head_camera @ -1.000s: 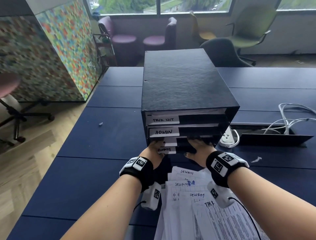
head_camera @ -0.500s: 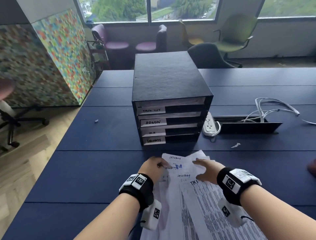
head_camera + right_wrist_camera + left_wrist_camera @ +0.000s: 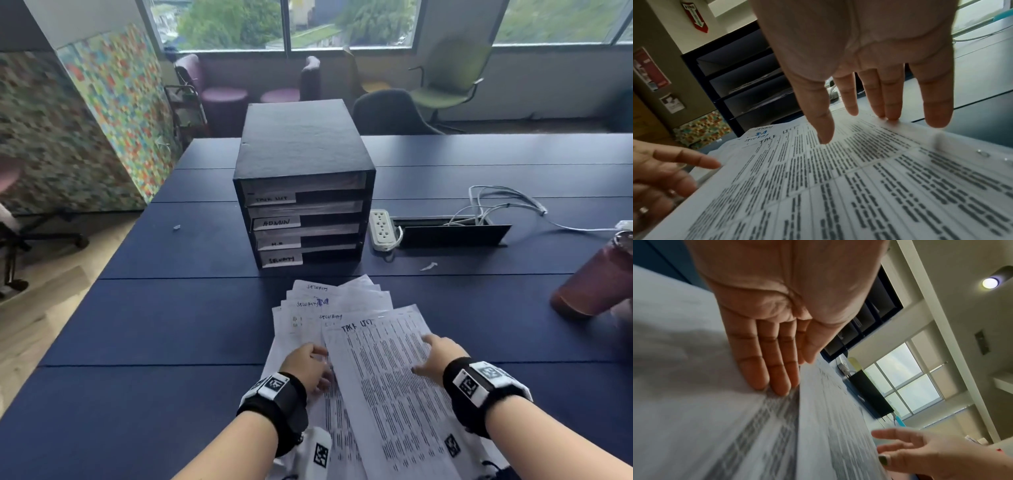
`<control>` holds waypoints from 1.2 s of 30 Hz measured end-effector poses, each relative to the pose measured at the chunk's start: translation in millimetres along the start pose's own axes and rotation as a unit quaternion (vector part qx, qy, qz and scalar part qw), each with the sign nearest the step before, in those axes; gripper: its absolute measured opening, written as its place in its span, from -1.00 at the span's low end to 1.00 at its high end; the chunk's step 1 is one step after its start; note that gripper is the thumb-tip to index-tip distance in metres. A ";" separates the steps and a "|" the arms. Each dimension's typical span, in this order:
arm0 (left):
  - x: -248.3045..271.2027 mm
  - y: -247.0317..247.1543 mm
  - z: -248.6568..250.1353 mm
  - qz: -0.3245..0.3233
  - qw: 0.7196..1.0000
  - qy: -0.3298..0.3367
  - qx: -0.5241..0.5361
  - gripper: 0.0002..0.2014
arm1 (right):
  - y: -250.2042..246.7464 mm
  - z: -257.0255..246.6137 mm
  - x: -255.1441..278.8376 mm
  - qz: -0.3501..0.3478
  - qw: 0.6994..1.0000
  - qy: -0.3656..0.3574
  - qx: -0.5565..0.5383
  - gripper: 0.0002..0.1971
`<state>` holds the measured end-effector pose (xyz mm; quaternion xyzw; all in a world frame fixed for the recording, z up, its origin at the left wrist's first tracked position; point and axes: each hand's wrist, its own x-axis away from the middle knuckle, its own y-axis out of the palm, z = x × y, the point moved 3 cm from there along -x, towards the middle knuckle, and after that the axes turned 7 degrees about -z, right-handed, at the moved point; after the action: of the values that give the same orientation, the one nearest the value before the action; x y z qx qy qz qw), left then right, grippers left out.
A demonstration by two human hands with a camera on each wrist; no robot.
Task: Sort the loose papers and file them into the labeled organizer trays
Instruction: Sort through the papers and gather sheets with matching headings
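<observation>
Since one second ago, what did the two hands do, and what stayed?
Both hands left the bottom trays of the black four-tray organizer and came back to the fanned white papers. The left hand and right hand now rest flat on the sheets. Organizer and white power strip stayed.

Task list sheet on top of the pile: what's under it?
Under the task list sheet lie fanned sheets headed SECURITY. How many more papers sit beneath, and their headings, is covered.
</observation>
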<state>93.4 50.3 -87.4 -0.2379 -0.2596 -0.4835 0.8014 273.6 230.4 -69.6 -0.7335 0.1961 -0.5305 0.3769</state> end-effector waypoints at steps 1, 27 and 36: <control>0.8 5.3 -1.6 0.007 1.000 0.002 -0.015 -0.84 | 3.5 3.0 1.3 0.001 1.000 -0.005 0.000 -0.22; 9.4 -13.4 -15.6 0.165 0.983 0.054 -0.064 -0.63 | 11.4 47.1 -37.6 0.046 0.956 -0.033 -0.287 -0.84; 8.8 8.3 -6.1 0.093 0.985 0.106 -0.102 -0.77 | 3.9 58.1 -52.2 0.016 0.944 0.007 -0.328 -0.69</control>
<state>105.5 44.2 -87.4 -0.2886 -0.0995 -0.4535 0.8373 309.0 283.9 -114.3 -0.8097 0.3739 -0.4354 0.1224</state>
